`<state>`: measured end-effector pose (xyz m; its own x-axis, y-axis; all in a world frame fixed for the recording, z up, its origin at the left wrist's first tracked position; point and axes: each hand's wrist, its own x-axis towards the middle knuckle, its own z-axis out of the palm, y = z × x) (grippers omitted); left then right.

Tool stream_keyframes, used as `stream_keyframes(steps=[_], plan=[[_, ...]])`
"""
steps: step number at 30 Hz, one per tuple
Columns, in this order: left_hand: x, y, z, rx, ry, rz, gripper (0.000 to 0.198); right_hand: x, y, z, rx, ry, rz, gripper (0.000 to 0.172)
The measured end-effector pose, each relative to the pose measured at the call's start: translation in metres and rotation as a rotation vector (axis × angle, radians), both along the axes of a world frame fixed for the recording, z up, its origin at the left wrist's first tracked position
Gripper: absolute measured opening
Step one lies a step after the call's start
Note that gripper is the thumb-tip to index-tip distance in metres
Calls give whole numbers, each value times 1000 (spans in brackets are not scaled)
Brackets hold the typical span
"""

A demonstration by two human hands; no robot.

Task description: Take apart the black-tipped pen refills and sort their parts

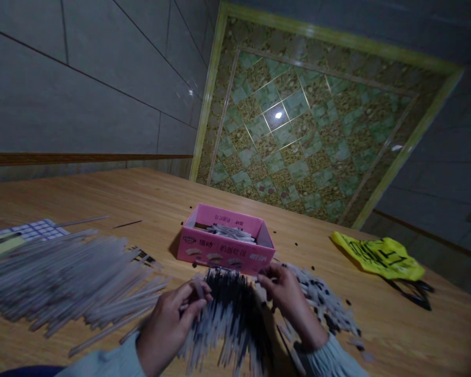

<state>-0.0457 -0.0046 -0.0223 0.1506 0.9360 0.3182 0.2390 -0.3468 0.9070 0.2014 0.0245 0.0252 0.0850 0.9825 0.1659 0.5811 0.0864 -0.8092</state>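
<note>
My left hand (176, 313) is closed around a short, pale translucent tube, whose end sticks up between thumb and fingers. My right hand (284, 293) is pinched just in front of the pink box, its fingertips at a small pale piece too blurred to name. Between both hands lies a bundle of thin translucent sticks (223, 319) with dark upper ends. The open pink box (223, 252) stands beyond it with pale slender pieces (231, 232) inside. Right of my right hand spreads a pile of small clear and black parts (325, 298).
A large heap of long translucent tubes (63, 277) covers the left side of the wooden table (149, 193). A blue-checked cloth or paper (43, 228) lies behind it. A yellow bag (380, 256) with black lettering lies at the right. Small black bits are scattered around the box.
</note>
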Motion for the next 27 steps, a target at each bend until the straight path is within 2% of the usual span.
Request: stream_keyframes(steps=[2,4,8,11,16,21,23,25,27], plan=[[3,0,0,-72,-81,-28,11,8,-19,-9,-61,-219,18,4],[4,0,-1,-124,-137,-32,11,14,-33,-17,-129,-404,12,7],[6,2,-2,-154,-143,-41,12,15,-44,-27,-235,-654,-36,9],[6,2,-2,-145,-105,-48,12,12,-45,-31,-261,-738,-34,16],[6,-1,0,-132,-72,-44,12,10,-45,-36,-227,-752,-14,16],[6,1,5,-272,-303,-32,18,19,-42,-39,-181,-697,-29,14],[6,3,6,-363,-442,-34,23,17,-42,-36,-165,-572,-10,11],[6,5,6,-482,-562,-30,26,8,-45,-31,-168,-264,80,9],[6,5,6,-591,-645,-24,29,-7,-52,-29,-250,158,250,17]])
